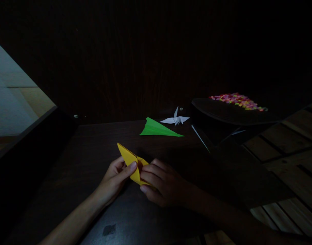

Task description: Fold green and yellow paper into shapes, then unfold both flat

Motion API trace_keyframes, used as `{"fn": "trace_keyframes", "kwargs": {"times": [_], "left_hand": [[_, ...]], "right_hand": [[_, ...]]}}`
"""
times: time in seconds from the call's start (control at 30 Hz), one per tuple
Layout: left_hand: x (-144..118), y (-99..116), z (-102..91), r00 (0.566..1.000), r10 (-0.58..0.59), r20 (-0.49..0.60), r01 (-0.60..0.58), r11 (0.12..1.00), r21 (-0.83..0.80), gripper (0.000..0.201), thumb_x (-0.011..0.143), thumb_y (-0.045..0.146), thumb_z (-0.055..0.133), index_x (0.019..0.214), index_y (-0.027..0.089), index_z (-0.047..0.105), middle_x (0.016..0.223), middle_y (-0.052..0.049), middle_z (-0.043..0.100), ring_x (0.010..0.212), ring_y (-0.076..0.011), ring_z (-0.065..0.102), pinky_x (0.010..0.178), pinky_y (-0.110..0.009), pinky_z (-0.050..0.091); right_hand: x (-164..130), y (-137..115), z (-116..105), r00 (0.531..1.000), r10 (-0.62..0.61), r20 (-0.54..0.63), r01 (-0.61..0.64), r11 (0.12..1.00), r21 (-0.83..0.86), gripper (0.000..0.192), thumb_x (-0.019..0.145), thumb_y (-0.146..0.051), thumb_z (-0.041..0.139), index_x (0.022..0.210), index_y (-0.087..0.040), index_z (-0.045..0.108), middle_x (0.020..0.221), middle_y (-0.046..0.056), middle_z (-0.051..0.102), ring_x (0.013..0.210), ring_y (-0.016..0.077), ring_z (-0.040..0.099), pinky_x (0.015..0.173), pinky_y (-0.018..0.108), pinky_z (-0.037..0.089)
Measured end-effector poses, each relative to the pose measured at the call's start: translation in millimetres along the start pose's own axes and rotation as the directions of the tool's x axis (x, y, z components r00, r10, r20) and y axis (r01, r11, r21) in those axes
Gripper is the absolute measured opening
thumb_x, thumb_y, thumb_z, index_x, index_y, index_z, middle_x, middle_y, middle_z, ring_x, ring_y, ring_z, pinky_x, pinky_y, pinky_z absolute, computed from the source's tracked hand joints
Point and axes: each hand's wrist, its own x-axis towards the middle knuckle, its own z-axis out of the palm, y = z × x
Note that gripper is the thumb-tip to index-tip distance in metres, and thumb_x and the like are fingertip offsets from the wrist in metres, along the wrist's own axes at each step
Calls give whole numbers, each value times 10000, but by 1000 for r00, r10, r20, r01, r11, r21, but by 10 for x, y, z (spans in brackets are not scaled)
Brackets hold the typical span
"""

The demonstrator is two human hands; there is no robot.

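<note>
- Forearms enter from the bottom edge, both meeting over the dark counter (99,143), low centre of view.
- Yellow folded paper (131,163) sits between the two hands, just above the counter surface, one pointed end sticking up and to the left.
- Left hand (115,178): closed on the paper, thumb pressed on top near the middle fold, fingers curled under it.
- Right hand (161,185): closed on the paper's right end, fingertips curled down over the edge and covering that part.
- Green folded paper (158,129): flat on the counter behind the hands, long thin triangle, tip pointing right. Well apart from the yellow one.
- White paper crane (176,119): just behind the green piece, near its right tip, one point sticking up.
- Thin pale strip (200,137): lies diagonally right of the green piece; can't tell what it is.
- Dark tray (222,114): far right, raised, with a heap of small multicoloured bits (236,100) on it. Too small to identify.
- Scene is very dim; slatted wood surface (286,153) to the right.
</note>
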Motion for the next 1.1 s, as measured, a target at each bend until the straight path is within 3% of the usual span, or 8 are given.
{"fn": "trace_keyframes", "kwargs": {"times": [0.23,0.33,0.5,0.67,0.8,0.93,1.1], "left_hand": [[-14,-17,10,989,120,91,-125,991,40,349,703,246,848,998,193,671,866,-11,708,768,-152,646,693,-240,513],[-11,-26,20,989,128,71,-132,990,54,367,733,214,817,1048,197,628,903,-14,694,774,-146,645,706,-243,519],[-8,-25,17,985,166,39,-169,981,94,412,754,222,788,1109,215,578,882,2,653,759,-143,625,668,-228,516],[-46,17,76,983,177,41,-182,965,190,402,762,238,767,1106,206,560,897,-12,651,784,-168,632,687,-250,534],[-51,56,132,984,172,43,-177,954,243,434,739,216,754,1133,207,573,910,-8,665,789,-178,642,683,-249,531],[7,82,142,988,152,37,-157,953,258,563,721,202,712,1264,201,561,1016,-33,697,900,-223,655,762,-284,533],[98,92,146,989,142,-35,-123,937,328,768,693,201,664,1434,191,461,1306,-80,619,1253,-304,521,1016,-369,449]], "right_hand": [[-18,-48,34,999,14,-46,-20,989,-147,210,907,-218,490,1023,-105,624,956,131,699,835,237,593,725,391,500],[-25,-47,4,997,44,-63,-52,992,-117,243,892,-203,448,1041,-134,626,937,105,713,817,243,606,703,409,517],[-12,-43,-23,982,38,-187,-45,999,-29,247,884,-100,484,1104,-148,585,987,87,720,844,201,647,752,356,553],[-16,-79,38,920,228,-319,-228,973,38,239,894,-128,563,1121,-202,571,961,79,675,873,188,658,751,325,567],[23,-91,46,887,319,-334,-318,946,58,234,884,-159,563,1112,-206,571,870,57,660,768,175,655,669,297,562],[71,-56,32,899,299,-320,-328,944,-40,237,870,-163,570,1106,-184,582,815,53,666,720,177,653,638,295,546],[91,28,37,912,293,-288,-342,930,-137,239,891,-175,545,1124,-178,599,774,41,656,682,166,639,622,280,530]]}}
